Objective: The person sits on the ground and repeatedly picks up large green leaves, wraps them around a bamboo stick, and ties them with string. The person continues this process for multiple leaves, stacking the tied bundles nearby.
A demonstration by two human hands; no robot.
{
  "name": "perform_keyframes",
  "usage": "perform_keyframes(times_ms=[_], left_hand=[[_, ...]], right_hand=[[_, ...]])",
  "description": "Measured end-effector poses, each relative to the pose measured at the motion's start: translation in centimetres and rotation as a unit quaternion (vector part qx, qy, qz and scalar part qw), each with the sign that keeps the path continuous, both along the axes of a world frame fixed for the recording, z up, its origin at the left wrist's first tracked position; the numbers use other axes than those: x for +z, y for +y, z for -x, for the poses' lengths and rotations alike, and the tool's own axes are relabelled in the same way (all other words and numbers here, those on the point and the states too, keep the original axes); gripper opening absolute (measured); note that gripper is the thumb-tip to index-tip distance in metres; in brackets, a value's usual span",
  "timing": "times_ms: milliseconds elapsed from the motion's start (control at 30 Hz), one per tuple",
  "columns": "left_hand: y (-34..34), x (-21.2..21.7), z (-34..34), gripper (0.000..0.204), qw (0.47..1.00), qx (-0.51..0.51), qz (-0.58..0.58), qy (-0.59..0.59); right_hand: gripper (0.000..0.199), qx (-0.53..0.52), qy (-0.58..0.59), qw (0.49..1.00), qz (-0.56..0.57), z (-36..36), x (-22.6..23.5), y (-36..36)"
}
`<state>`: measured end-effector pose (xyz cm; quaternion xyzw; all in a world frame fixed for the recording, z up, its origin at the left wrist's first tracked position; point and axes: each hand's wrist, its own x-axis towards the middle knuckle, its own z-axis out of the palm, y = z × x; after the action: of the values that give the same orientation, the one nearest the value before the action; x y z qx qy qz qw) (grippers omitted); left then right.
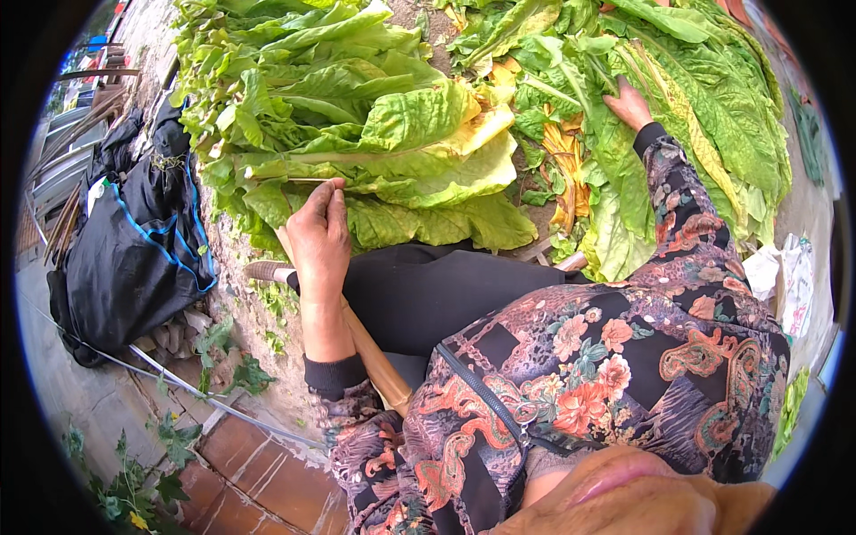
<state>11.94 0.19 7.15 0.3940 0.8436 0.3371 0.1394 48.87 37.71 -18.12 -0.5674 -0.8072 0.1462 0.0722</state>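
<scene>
My left hand (323, 234) is closed in a pinch at the near edge of a thick stack of large green leaves (303, 98). A thin pale stick or stem (308, 180) runs from its fingertips across the leaves. Beneath my left wrist, a bamboo pole (379, 357) slants down to my jacket. On the right, my right hand (630, 105) reaches into a second pile of broad leaves (713, 116), some of them yellowing. Its fingers close round a green leaf there, partly hidden by the foliage.
Dry yellow-brown leaves (563, 165) lie between the piles. To the left, a black bag with blue trim (134, 267) sits near a leafy vine (236, 361) and reddish tiles (276, 481). A white plastic bag (796, 281) lies at the right. My dark trouser leg (446, 294) crosses below the leaves.
</scene>
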Motion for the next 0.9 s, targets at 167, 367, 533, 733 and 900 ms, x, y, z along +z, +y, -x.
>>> perform_keyframes(times_ms=[167, 367, 533, 733, 900], left_hand=[[-0.3, -3.8, 1.9, 0.019, 0.993, -0.017, 0.039, 0.107], [-0.3, -5.5, 2.6, 0.019, 0.995, -0.028, 0.001, 0.092], [0.6, -7.5, 3.4, 0.021, 0.993, -0.063, -0.029, 0.098], [-0.8, -6.8, 3.5, 0.046, 0.997, -0.071, 0.012, -0.037], [-1.0, -6.0, 2.7, 0.060, 0.955, -0.179, -0.195, -0.134]], right_hand=[[0.048, -0.033, 0.074, 0.994, -0.072, 0.8, -0.4, 1.8], [0.072, -0.001, 0.236, 0.959, 0.159, 3.3, 3.7, 2.8], [0.046, 0.084, 0.167, 0.969, 0.162, 5.5, 4.6, 3.6], [0.018, 0.247, 0.414, 0.857, 0.183, 13.3, 18.4, -7.8], [0.020, 0.425, 0.356, 0.812, 0.182, 22.0, 20.7, -18.7]])
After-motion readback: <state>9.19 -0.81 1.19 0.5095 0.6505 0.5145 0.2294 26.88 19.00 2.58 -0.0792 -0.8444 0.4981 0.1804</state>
